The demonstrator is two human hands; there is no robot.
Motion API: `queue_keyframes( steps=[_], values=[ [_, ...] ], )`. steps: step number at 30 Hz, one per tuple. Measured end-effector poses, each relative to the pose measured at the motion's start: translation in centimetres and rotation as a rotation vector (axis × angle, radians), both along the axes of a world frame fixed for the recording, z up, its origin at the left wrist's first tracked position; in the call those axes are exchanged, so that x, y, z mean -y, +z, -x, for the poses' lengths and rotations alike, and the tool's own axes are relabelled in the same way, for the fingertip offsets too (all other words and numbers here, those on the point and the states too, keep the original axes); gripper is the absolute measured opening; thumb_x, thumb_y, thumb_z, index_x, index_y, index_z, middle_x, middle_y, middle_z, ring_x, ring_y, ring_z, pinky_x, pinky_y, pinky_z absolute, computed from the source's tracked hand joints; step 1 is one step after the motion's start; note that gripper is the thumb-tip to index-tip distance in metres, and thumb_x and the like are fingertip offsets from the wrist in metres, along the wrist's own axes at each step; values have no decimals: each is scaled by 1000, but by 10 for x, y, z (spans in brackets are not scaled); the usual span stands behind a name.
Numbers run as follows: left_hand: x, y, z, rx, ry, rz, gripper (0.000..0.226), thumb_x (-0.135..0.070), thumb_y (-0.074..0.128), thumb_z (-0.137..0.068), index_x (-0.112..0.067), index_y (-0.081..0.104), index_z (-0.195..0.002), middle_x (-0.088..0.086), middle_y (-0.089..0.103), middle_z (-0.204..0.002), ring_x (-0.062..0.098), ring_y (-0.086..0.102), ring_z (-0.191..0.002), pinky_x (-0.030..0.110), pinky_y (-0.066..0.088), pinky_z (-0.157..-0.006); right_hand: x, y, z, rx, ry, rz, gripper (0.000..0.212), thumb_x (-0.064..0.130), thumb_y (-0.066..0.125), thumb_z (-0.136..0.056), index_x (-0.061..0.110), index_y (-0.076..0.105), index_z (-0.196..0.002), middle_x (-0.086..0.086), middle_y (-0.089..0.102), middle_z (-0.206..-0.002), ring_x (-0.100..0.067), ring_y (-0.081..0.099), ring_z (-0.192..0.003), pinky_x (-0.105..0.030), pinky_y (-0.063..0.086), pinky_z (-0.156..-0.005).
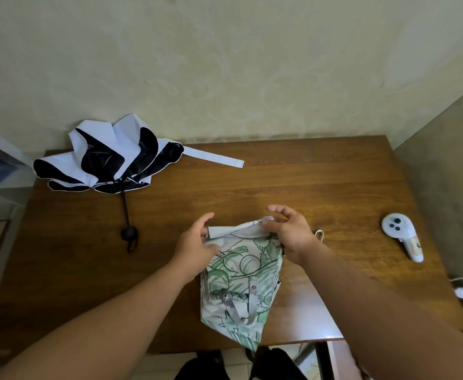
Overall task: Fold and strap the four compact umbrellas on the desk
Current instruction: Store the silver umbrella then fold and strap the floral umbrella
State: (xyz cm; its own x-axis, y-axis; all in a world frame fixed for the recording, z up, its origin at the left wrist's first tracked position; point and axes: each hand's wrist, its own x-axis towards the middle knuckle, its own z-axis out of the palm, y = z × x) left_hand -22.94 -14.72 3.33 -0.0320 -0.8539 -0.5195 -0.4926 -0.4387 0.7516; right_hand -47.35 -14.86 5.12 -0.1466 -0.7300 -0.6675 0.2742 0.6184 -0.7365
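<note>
A green-and-white leaf-print umbrella (240, 281) lies collapsed near the desk's front edge, at about 6 o'clock on the desk (307, 193), its lower tip hanging just past that edge. Two grey straps (248, 300) with snap studs lie loose across its canopy. Its far edge is rolled into a narrow fold running from 9 to 3 o'clock. The left hand (197, 242) pinches the 9 o'clock end of that fold between thumb and fingers. The right hand (288, 231) grasps the 3 o'clock end, fingers curled over the cloth. A small white loop (319, 233) shows just beyond the right wrist. At 10 o'clock, well apart, a white-and-black umbrella (109, 157) sprawls unfolded, its black handle (129, 232) pointing toward 6 o'clock and its white strap (213, 157) stretched flat toward 3 o'clock. At 3 o'clock, near the desk's right edge, rests a white controller (401, 234).
</note>
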Motion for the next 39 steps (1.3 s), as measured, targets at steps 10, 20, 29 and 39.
queue_keyframes(
  steps=[10,20,29,39],
  values=[
    [11,3,-2,-260,278,-95,21,-11,77,-93,-29,73,-104,6,72,-114,21,71,-100,27,56,-76,-1,-1,13,-246,60,-17,29,2,81,-87,22,69,-106,-10,69,-108,-24,69,-89,-38,63,-79],
    [20,7,2,-513,614,-395,26,-12,65,-101,-32,72,-116,6,74,-109,21,70,-88,29,54,-54,-2,-7,13,-216,104,10,28,-7,74,-89,18,69,-101,-6,61,-92,-17,61,-75,-28,57,-69],
    [23,4,-4,-141,190,-351,45,-17,76,-94,-43,65,-129,4,68,-123,23,66,-110,34,57,-86,0,-1,8,-110,271,-103,18,22,73,-97,14,71,-114,-10,79,-101,-27,77,-91,-33,60,-70],
    [10,7,-7,-312,412,-323,28,-13,70,-99,-35,75,-114,5,71,-123,21,68,-103,28,52,-71,-4,-8,4,-134,106,-102,17,-3,74,-91,9,70,-102,-19,71,-102,-26,72,-79,-36,62,-67]
  ],
)
